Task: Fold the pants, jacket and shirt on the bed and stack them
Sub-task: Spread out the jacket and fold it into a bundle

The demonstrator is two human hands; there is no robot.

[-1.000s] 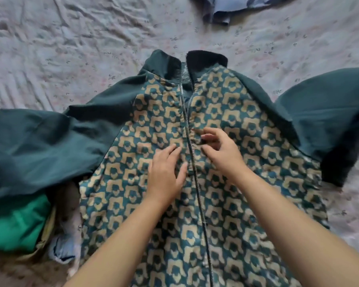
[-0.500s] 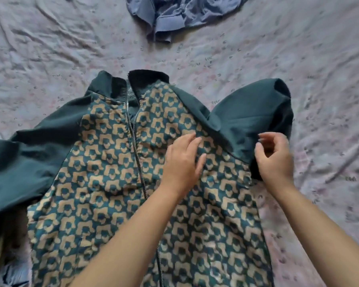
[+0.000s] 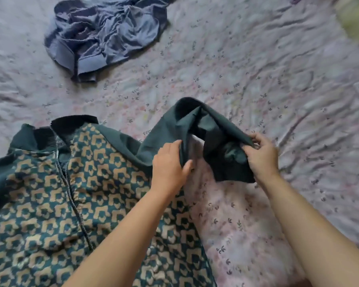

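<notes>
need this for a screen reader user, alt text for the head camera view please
The left hand and right hand hold up a plain dark green sleeve of a teal-and-tan patterned zip jacket, left near the shoulder, right pinching the far end. The jacket lies front up on a wrinkled pale floral bedsheet, a crumpled blue-grey garment beyond it.

Jacket (image 3: 39, 214) body: matt cloth, printed teal/tan, slightly puckered. Zip (image 3: 67, 183) down its front: silvery teeth, look metal, dull sheen. Sleeve (image 3: 195, 121) gripped in my left hand (image 3: 170, 164) and right hand (image 3: 261, 156): plain dark green cloth, smooth, matt, soft. Bed sheet (image 3: 257, 69) under the jacket: thin matt cloth, heavily creased, small floral print. Blue-grey garment (image 3: 104, 38) beyond the jacket's collar: crumpled cloth, faint sheen.
</notes>
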